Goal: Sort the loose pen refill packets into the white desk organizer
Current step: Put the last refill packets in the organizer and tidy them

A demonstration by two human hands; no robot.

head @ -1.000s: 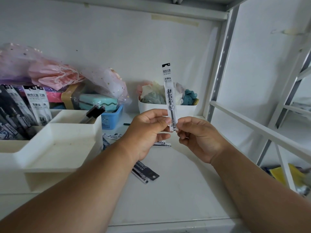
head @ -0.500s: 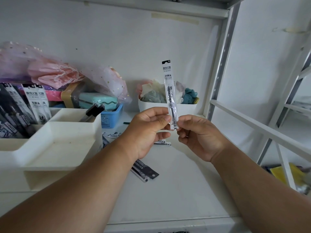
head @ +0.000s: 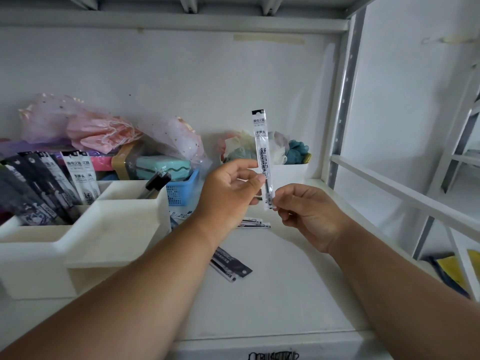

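A long white refill packet [head: 261,141] with black print stands upright in mid-air above the shelf. My left hand [head: 228,188] pinches its lower part from the left, and my right hand [head: 309,211] pinches its bottom end from the right. The white desk organizer [head: 109,229] sits at the left; its rear compartment holds several upright packets [head: 59,183]. More loose packets lie on the shelf: a dark pair [head: 231,263] beneath my left forearm and a white one [head: 253,223] behind my hands.
A blue basket [head: 181,190] with a teal case and pink bags stands behind the organizer. A white tub [head: 293,171] of fabric items sits at the back. A shelf upright [head: 340,100] and a slanted white rail [head: 405,193] bound the right side.
The view has tilted upward, showing more of the shelf above. Both hands keep the packet upright in nearly the same pose.
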